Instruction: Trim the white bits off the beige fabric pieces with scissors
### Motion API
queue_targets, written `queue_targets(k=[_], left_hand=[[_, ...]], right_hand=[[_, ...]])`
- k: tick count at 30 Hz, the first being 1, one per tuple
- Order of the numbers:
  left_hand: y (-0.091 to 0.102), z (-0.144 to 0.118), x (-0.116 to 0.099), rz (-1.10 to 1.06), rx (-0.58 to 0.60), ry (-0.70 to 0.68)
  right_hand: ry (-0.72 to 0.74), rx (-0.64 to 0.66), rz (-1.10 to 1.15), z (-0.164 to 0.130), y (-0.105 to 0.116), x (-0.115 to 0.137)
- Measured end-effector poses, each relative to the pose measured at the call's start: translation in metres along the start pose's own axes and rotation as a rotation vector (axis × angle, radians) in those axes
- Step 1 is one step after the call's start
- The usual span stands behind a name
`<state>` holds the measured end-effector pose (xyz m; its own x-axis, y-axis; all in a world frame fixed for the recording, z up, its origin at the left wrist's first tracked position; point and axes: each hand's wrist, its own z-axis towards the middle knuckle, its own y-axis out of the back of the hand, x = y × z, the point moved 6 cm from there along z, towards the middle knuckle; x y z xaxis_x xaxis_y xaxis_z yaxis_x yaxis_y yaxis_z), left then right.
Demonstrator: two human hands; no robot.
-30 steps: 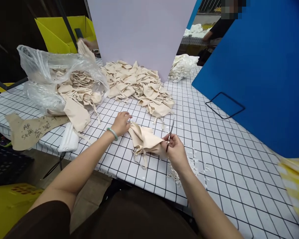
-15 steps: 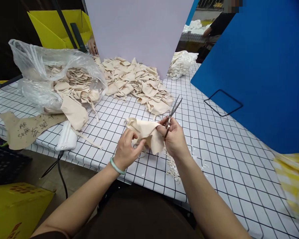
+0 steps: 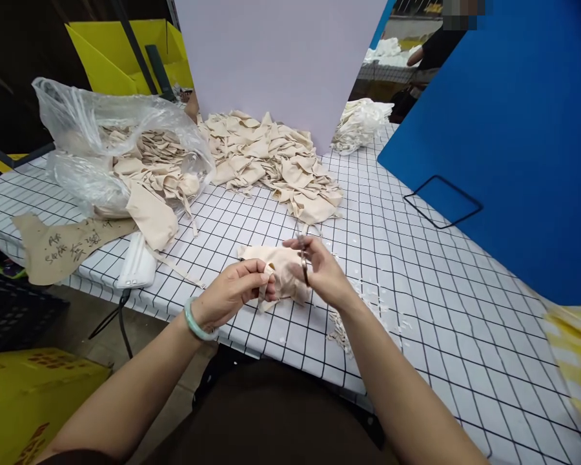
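My left hand (image 3: 237,289), with a pale green bangle (image 3: 197,321) at its wrist, pinches a narrow strap at the near side of a beige cloth piece (image 3: 278,261). The rest of that piece lies on the checked tabletop between my hands. Scissors (image 3: 303,261) hang from the fingers of my right hand (image 3: 322,271), blurred by motion; their blades are hard to make out. My right fingertips are close to the cloth's right side; whether they touch it I cannot tell. Small pale snippets (image 3: 341,332) are scattered beside my right wrist.
A heap of beige pieces (image 3: 271,155) lies at the back. Left of it is a clear plastic bag (image 3: 77,171) filled with more. A brown paper template (image 3: 68,248) and a white power bank (image 3: 136,261) with a cable sit front left. A blue panel (image 3: 503,148) stands right.
The cloth has gone from being held up in both hands to lying on the table. My left hand now pinches its strap. My right hand has moved left and the scissors have turned.
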<state>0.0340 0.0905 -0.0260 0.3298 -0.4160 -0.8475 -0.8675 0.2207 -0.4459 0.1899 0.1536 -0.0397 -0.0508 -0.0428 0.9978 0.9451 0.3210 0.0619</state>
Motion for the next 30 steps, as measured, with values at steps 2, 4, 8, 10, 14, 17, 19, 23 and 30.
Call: queue_targets(k=[2, 4, 8, 10, 14, 17, 19, 23, 30], left_hand=[[-0.003, 0.000, 0.000, 0.019, 0.023, 0.007], [-0.003, -0.001, 0.000, 0.076, 0.036, 0.010], [-0.003, -0.008, -0.004, 0.247, 0.074, 0.027], [-0.008, -0.014, -0.010, 0.368, 0.131, 0.013], [-0.025, -0.022, -0.037, 0.601, 0.115, -0.340], [-0.030, -0.023, -0.045, 0.549, 0.022, -0.570], [-0.025, -0.018, -0.038, 0.398, -0.036, -0.557], [-0.010, -0.012, -0.019, 0.223, -0.183, -0.489], [-0.033, -0.006, 0.006, 0.496, -0.139, -0.560]], right_hand=[[-0.011, 0.205, 0.087, -0.009, -0.021, 0.001], [-0.074, 0.289, 0.130, -0.013, -0.031, -0.001], [-0.128, 0.263, 0.268, -0.009, -0.022, 0.000], [-0.119, 0.278, 0.357, -0.008, -0.017, 0.004], [-0.164, 0.306, 0.499, -0.011, -0.032, 0.004], [-0.212, 0.293, 0.610, -0.018, -0.064, -0.005], [-0.196, 0.269, 0.649, -0.024, -0.078, -0.010], [-0.090, 0.165, 0.325, -0.040, -0.061, -0.014], [0.220, -0.190, -0.623, -0.094, 0.008, 0.008]])
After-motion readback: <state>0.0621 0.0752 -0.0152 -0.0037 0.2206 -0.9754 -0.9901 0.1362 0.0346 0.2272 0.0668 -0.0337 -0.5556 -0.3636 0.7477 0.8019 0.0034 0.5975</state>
